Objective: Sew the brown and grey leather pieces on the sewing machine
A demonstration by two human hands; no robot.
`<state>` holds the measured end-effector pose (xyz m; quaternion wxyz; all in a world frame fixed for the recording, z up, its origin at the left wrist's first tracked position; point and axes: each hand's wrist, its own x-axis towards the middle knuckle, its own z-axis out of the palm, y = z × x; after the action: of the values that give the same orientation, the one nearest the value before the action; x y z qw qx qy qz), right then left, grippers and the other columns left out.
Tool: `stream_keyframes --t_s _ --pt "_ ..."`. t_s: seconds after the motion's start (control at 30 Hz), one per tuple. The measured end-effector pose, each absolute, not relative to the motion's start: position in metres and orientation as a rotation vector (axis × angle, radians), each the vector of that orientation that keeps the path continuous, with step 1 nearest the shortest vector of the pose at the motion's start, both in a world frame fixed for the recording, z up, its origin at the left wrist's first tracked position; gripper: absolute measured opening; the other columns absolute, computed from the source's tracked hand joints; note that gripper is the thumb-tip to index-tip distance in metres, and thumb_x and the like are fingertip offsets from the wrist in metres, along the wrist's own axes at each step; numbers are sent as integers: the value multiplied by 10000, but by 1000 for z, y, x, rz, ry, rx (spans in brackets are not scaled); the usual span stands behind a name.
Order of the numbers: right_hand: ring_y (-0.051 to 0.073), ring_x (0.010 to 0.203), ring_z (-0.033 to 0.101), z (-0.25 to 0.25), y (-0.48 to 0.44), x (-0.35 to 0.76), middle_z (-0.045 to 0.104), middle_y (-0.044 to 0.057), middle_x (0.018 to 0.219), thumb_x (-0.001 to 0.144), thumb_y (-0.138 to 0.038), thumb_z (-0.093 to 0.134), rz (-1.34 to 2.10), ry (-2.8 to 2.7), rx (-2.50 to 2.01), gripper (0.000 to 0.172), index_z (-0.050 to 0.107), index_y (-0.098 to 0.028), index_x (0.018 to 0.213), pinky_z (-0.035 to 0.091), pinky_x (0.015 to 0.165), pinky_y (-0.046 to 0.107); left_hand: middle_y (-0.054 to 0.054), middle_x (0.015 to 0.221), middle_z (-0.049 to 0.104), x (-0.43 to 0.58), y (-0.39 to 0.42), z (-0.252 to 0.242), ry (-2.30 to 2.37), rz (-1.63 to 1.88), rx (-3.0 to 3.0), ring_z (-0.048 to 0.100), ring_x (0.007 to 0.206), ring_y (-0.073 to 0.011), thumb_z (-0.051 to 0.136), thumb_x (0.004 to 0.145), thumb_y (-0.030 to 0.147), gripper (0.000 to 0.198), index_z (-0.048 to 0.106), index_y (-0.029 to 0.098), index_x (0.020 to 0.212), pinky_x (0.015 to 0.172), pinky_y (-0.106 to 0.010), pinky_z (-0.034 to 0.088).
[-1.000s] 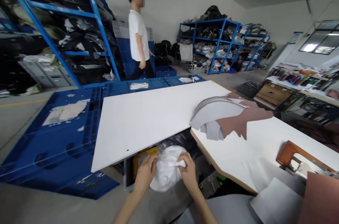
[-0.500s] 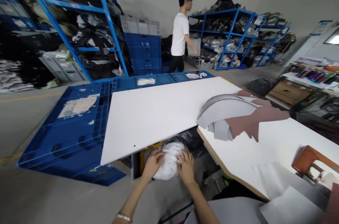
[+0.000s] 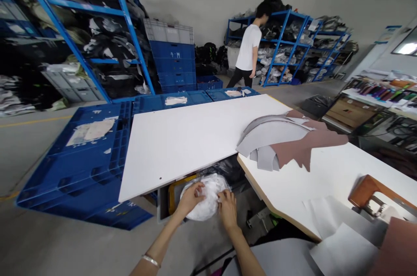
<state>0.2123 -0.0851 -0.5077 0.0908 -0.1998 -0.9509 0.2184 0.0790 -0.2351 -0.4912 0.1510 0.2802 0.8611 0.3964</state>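
Observation:
A crumpled white plastic bundle (image 3: 206, 204) lies over a grey bin (image 3: 162, 206) below the edge of the white board (image 3: 182, 137). My left hand (image 3: 192, 200), with a bracelet on its wrist, pinches the plastic near the bundle's upper left. On the right side, my right hand (image 3: 228, 208) has its bent fingers closed on the plastic's edge. What lies inside the bundle cannot be made out. Dark plastic (image 3: 224, 169) shows behind it, under the board.
Grey and brown cut pieces (image 3: 276, 137) lie where the board meets the white table (image 3: 312, 184). An orange-brown machine (image 3: 365, 191) stands at right. Blue crates (image 3: 87, 167) border the board. A person in a white shirt (image 3: 249, 48) is beside blue shelves.
The plastic bundle looks wider and more spread out. My left hand has moved inward over it. The person behind has walked to the right, and the view has shifted slightly.

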Motion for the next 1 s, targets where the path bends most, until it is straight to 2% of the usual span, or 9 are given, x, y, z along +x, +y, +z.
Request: stream_keyframes --t_s 0.2,0.4,0.53,0.63,0.67,0.77,0.83,0.93,1.0 --pt "285 1114 500 -512 -82 218 547 80 1199 757 58 483 711 -2819 -586 495 658 -238 1114 426 933 402 0 842 619 96 -231 -480 2567 1081 890 597 733 -151 606 754 200 64 602 210 817 743 -269 481" --pt "280 1118 492 -512 -81 222 551 68 1189 764 48 493 777 -2796 -570 450 656 -229 1080 419 941 393 -77 943 610 100 -232 -484 2700 998 866 620 801 -186 418 840 119 233 642 180 848 797 -323 492" --pt "294 1127 488 -509 -79 224 544 87 1225 766 46 484 828 -2788 -562 467 650 -207 1122 412 948 419 -68 1047 604 102 -231 -484 2678 1028 938 609 953 -200 538 779 126 220 658 214 941 842 -309 502" --pt "292 1168 467 -500 -80 223 527 89 1261 770 42 481 859 -2757 -552 468 647 -204 1132 383 979 422 -54 967 592 104 -229 -483 2617 1093 1028 585 945 -199 562 832 244 73 628 215 832 784 -280 516" --pt "283 1169 467 -496 -81 222 529 87 1253 789 25 488 896 -2731 -528 444 643 -205 1135 375 987 411 -52 944 589 105 -228 -482 2596 1114 1057 582 921 -196 549 856 288 112 613 213 802 764 -274 516" --pt "233 1058 541 -490 -87 215 587 68 1119 838 -44 536 1077 -2668 -397 339 639 -200 1121 412 918 315 -45 896 600 107 -228 -481 2540 1150 1138 574 862 -188 512 901 364 207 598 209 794 746 -274 504" --pt "204 929 590 -492 -90 210 624 48 981 839 -46 542 1178 -2659 -349 248 658 -183 1009 432 818 258 -44 879 612 108 -229 -480 2510 1143 1178 567 825 -182 471 930 381 245 607 208 822 742 -280 489" --pt "190 826 608 -500 -92 205 635 37 857 834 -19 505 1236 -2633 -418 193 636 -159 849 423 754 243 -38 842 614 108 -233 -476 2475 1087 1213 556 780 -178 431 956 403 293 611 209 832 740 -293 467" --pt "188 790 606 -506 -91 205 634 35 829 838 -35 514 1271 -2588 -471 156 618 -150 835 418 741 245 -35 817 615 107 -235 -471 2457 1036 1220 555 793 -187 431 956 412 305 609 208 815 759 -307 457"
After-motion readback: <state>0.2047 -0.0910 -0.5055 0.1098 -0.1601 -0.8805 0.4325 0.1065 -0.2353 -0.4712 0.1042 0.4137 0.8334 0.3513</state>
